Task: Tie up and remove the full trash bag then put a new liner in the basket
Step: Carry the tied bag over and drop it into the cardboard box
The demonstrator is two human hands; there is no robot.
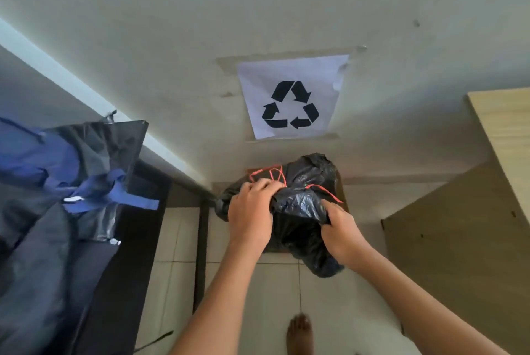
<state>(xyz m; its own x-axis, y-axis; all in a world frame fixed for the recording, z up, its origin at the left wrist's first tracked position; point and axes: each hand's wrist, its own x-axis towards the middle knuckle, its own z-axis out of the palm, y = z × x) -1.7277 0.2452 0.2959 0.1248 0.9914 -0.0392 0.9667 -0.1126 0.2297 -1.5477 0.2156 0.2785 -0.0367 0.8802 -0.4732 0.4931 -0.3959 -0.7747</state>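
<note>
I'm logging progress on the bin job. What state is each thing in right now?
Trash bag: black, top gathered, held by both hands.
Red drawstring: loose loops showing, whether knotted cannot be told.
Left hand: grips the bag's gathered top.
Right hand: pinches the bag's plastic.
Recycling sign: taped to the wall, one corner peeling.

A glossy black trash bag (301, 211) carries thin red-orange drawstrings (269, 173) just beyond the left hand (252, 211). Above the hands, a white paper sign (292, 96) bears a black recycling symbol on the pale grey-green wall (200, 24). Left of the hands lies blue and black cloth (57, 171). Below them, beige floor tiles (272, 297).
</note>
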